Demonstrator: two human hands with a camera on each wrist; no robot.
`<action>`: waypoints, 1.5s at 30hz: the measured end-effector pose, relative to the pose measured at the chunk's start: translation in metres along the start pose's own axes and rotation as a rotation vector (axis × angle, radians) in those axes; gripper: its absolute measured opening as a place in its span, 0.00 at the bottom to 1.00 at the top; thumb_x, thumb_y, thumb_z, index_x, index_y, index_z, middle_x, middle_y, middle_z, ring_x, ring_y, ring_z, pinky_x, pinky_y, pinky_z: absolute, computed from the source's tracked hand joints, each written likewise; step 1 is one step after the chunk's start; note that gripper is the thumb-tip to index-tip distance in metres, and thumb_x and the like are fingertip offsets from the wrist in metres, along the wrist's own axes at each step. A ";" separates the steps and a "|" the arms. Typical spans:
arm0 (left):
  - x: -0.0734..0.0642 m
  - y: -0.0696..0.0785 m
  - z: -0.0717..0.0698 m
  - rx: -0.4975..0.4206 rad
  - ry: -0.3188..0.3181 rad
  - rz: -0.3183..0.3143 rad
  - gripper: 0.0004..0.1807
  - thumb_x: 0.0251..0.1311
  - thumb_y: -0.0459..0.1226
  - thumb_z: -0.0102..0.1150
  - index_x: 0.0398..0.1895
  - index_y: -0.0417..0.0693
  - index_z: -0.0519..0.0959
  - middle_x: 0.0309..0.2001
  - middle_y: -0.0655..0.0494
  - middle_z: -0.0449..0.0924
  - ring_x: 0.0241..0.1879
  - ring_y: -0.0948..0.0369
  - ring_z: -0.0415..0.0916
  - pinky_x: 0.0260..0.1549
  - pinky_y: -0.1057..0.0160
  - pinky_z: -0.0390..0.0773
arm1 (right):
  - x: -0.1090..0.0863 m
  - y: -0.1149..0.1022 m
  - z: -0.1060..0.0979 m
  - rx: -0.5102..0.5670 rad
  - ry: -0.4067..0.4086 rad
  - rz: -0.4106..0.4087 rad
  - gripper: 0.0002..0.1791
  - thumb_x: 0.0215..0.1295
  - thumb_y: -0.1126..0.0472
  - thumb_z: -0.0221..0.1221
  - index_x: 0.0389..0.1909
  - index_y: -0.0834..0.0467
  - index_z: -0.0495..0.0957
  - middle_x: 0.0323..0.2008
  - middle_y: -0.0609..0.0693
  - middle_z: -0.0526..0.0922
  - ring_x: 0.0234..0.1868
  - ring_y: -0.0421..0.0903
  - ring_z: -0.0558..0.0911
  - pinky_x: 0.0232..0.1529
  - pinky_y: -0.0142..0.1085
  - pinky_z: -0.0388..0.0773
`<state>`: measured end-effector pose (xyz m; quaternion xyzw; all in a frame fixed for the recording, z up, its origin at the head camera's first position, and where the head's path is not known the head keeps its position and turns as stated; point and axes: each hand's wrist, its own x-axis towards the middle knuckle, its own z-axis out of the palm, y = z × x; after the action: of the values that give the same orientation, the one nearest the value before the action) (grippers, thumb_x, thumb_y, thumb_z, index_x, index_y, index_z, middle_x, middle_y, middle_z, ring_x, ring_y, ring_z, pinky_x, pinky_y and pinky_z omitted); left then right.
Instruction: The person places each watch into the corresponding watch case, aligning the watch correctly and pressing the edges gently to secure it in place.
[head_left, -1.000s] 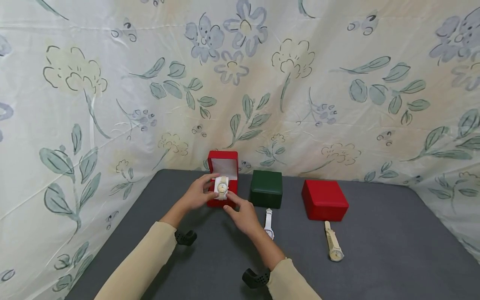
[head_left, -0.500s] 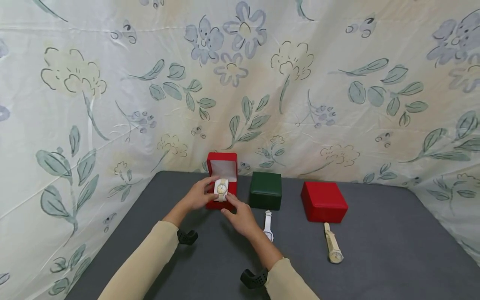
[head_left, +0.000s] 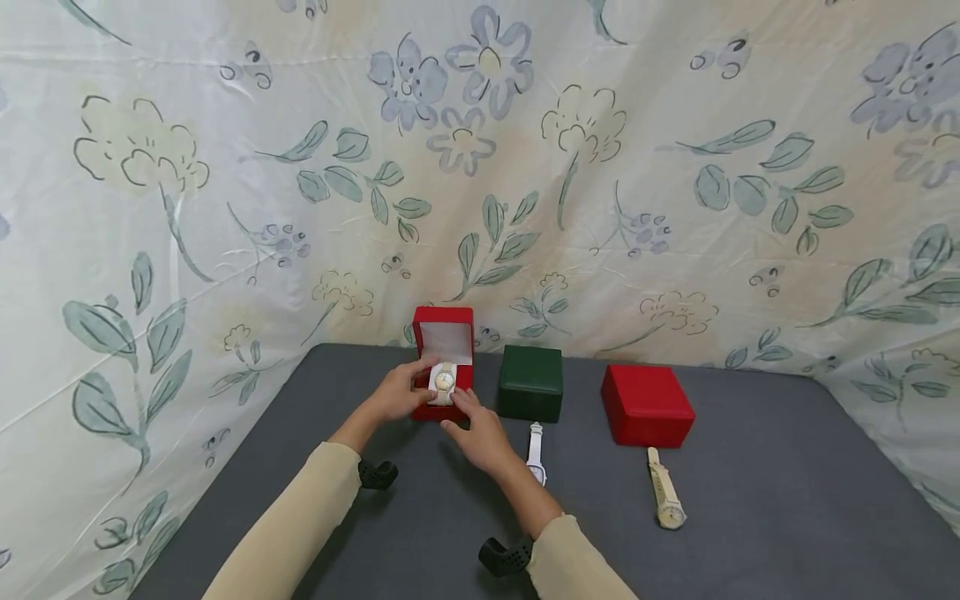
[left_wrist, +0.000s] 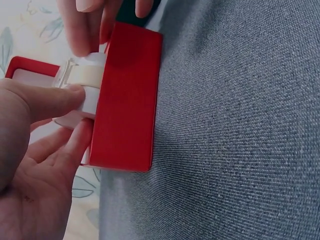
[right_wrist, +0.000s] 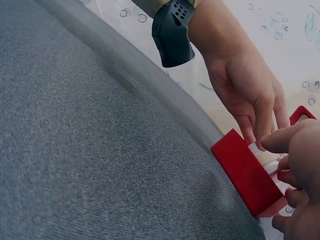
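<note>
A watch (head_left: 445,381) with a pale strap is wrapped round a white cushion (left_wrist: 90,102), which sits partly inside an open red watch box (head_left: 445,316). From the left side, my left hand (head_left: 394,394) pinches the cushion, thumb on its front and fingers along its side. My right hand (head_left: 483,435) reaches in from the right. Its fingertips touch the cushion's lower right edge, while its thumb stays apart from it. In the left wrist view the red box's front wall (left_wrist: 127,100) hides the lower part of the cushion.
Right of the open box stand a closed green box (head_left: 531,383) and a closed red box (head_left: 648,406). A white watch (head_left: 536,450) lies before the green box, and a cream watch (head_left: 665,492) before the red one. Floral cloth (head_left: 495,242) hangs behind the grey table (head_left: 750,492).
The cushion with the watch has sunk slightly lower in the open red box. Both hands keep nearly the same position on it, and the head view has tilted a little.
</note>
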<state>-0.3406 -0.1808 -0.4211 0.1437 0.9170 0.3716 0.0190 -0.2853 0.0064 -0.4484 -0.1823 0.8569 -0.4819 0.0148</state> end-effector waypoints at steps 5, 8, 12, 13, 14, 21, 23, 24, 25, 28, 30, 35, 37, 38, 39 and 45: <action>0.000 0.001 0.001 -0.008 0.020 0.002 0.33 0.59 0.33 0.63 0.69 0.47 0.67 0.65 0.42 0.70 0.57 0.48 0.76 0.55 0.48 0.77 | 0.002 -0.001 0.000 -0.017 -0.010 0.010 0.31 0.68 0.55 0.58 0.69 0.60 0.64 0.75 0.54 0.57 0.77 0.58 0.50 0.70 0.61 0.56; 0.000 0.000 0.002 0.007 0.049 0.020 0.31 0.59 0.34 0.64 0.67 0.45 0.69 0.66 0.43 0.69 0.59 0.47 0.75 0.56 0.48 0.77 | 0.003 -0.002 0.000 -0.023 -0.011 0.035 0.31 0.67 0.55 0.58 0.69 0.59 0.65 0.76 0.53 0.55 0.77 0.58 0.49 0.70 0.61 0.57; 0.001 -0.002 0.004 0.097 0.073 0.027 0.28 0.58 0.36 0.65 0.63 0.46 0.74 0.63 0.44 0.73 0.54 0.50 0.76 0.54 0.48 0.78 | 0.005 -0.002 0.001 -0.023 -0.025 0.065 0.31 0.67 0.56 0.58 0.69 0.60 0.65 0.76 0.55 0.53 0.77 0.59 0.49 0.69 0.61 0.57; 0.002 -0.002 0.004 0.118 0.073 0.027 0.27 0.58 0.36 0.65 0.63 0.46 0.74 0.62 0.43 0.75 0.53 0.50 0.76 0.53 0.48 0.79 | 0.005 -0.001 0.002 -0.023 -0.026 0.066 0.31 0.67 0.56 0.58 0.69 0.60 0.65 0.76 0.56 0.53 0.77 0.60 0.49 0.69 0.61 0.58; 0.002 -0.002 0.005 0.137 0.071 0.028 0.27 0.58 0.37 0.65 0.62 0.46 0.75 0.61 0.43 0.75 0.52 0.51 0.76 0.53 0.48 0.79 | 0.006 -0.001 0.002 -0.021 -0.026 0.063 0.31 0.67 0.56 0.58 0.69 0.61 0.65 0.76 0.57 0.53 0.77 0.61 0.49 0.69 0.61 0.58; 0.009 0.002 0.005 0.255 0.009 -0.004 0.28 0.59 0.39 0.65 0.64 0.47 0.73 0.61 0.44 0.75 0.54 0.50 0.73 0.58 0.45 0.75 | 0.007 0.001 0.004 -0.022 -0.009 0.033 0.31 0.67 0.58 0.58 0.69 0.63 0.64 0.76 0.62 0.48 0.74 0.62 0.56 0.69 0.58 0.61; 0.011 0.006 0.004 0.296 -0.017 -0.019 0.29 0.59 0.40 0.64 0.64 0.45 0.73 0.62 0.44 0.74 0.55 0.49 0.73 0.59 0.45 0.74 | 0.008 0.002 0.005 -0.031 -0.010 0.033 0.32 0.67 0.58 0.58 0.69 0.63 0.64 0.76 0.62 0.48 0.74 0.62 0.56 0.69 0.58 0.62; 0.011 0.007 0.004 0.311 -0.028 -0.023 0.29 0.59 0.40 0.64 0.64 0.44 0.72 0.63 0.43 0.73 0.56 0.48 0.72 0.59 0.45 0.74 | 0.008 0.002 0.006 -0.034 -0.009 0.033 0.32 0.67 0.58 0.58 0.69 0.63 0.64 0.76 0.62 0.48 0.74 0.62 0.56 0.68 0.58 0.62; 0.012 0.009 0.004 0.326 -0.040 -0.025 0.29 0.59 0.39 0.64 0.64 0.43 0.72 0.64 0.43 0.72 0.57 0.48 0.71 0.60 0.45 0.73 | 0.008 0.003 0.007 -0.035 -0.009 0.034 0.32 0.67 0.58 0.58 0.69 0.62 0.64 0.76 0.62 0.48 0.74 0.62 0.56 0.68 0.58 0.62; 0.013 0.011 0.003 0.344 -0.062 -0.026 0.29 0.60 0.38 0.63 0.64 0.39 0.72 0.64 0.42 0.69 0.60 0.48 0.69 0.62 0.46 0.72 | 0.009 0.004 0.009 -0.039 -0.012 0.042 0.32 0.67 0.57 0.58 0.70 0.62 0.63 0.76 0.61 0.48 0.74 0.62 0.57 0.68 0.58 0.63; 0.014 0.012 0.003 0.338 -0.069 -0.034 0.28 0.60 0.37 0.62 0.64 0.39 0.71 0.63 0.42 0.68 0.60 0.48 0.69 0.62 0.47 0.72 | 0.009 0.004 0.009 -0.035 -0.009 0.043 0.32 0.67 0.57 0.59 0.70 0.62 0.63 0.76 0.61 0.48 0.74 0.62 0.57 0.67 0.58 0.63; 0.013 0.016 0.000 0.321 -0.071 -0.070 0.29 0.60 0.37 0.63 0.65 0.41 0.71 0.62 0.42 0.69 0.58 0.49 0.70 0.61 0.47 0.73 | 0.010 0.002 0.008 -0.019 -0.008 0.042 0.33 0.67 0.58 0.59 0.70 0.61 0.63 0.77 0.60 0.47 0.74 0.61 0.56 0.67 0.57 0.64; 0.013 0.016 -0.001 0.322 -0.060 -0.076 0.29 0.60 0.38 0.63 0.65 0.42 0.71 0.62 0.42 0.70 0.57 0.49 0.71 0.60 0.47 0.73 | 0.010 0.002 0.007 -0.015 -0.008 0.040 0.32 0.67 0.58 0.58 0.70 0.61 0.63 0.77 0.60 0.47 0.75 0.61 0.56 0.68 0.57 0.63; 0.012 0.017 0.000 0.320 -0.052 -0.078 0.29 0.60 0.38 0.63 0.65 0.43 0.71 0.62 0.42 0.71 0.57 0.49 0.71 0.60 0.46 0.73 | 0.010 0.001 0.007 -0.016 -0.005 0.035 0.32 0.67 0.58 0.58 0.70 0.62 0.63 0.77 0.61 0.47 0.75 0.61 0.56 0.68 0.57 0.63; 0.011 0.016 0.000 0.314 -0.042 -0.079 0.29 0.60 0.39 0.63 0.65 0.43 0.72 0.62 0.42 0.72 0.56 0.48 0.71 0.60 0.46 0.74 | 0.009 0.001 0.007 -0.016 -0.002 0.033 0.32 0.67 0.58 0.58 0.70 0.62 0.63 0.77 0.61 0.47 0.74 0.61 0.56 0.68 0.57 0.63; 0.005 0.009 0.002 0.236 0.024 -0.074 0.30 0.59 0.39 0.64 0.65 0.44 0.71 0.61 0.41 0.74 0.56 0.47 0.73 0.58 0.44 0.75 | 0.005 0.004 0.008 0.000 0.037 0.047 0.30 0.66 0.58 0.58 0.68 0.62 0.66 0.76 0.63 0.48 0.73 0.62 0.60 0.67 0.58 0.64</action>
<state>-0.3433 -0.1722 -0.4161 0.1063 0.9592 0.2618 0.0047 -0.2895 0.0006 -0.4552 -0.1531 0.8612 -0.4846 0.0100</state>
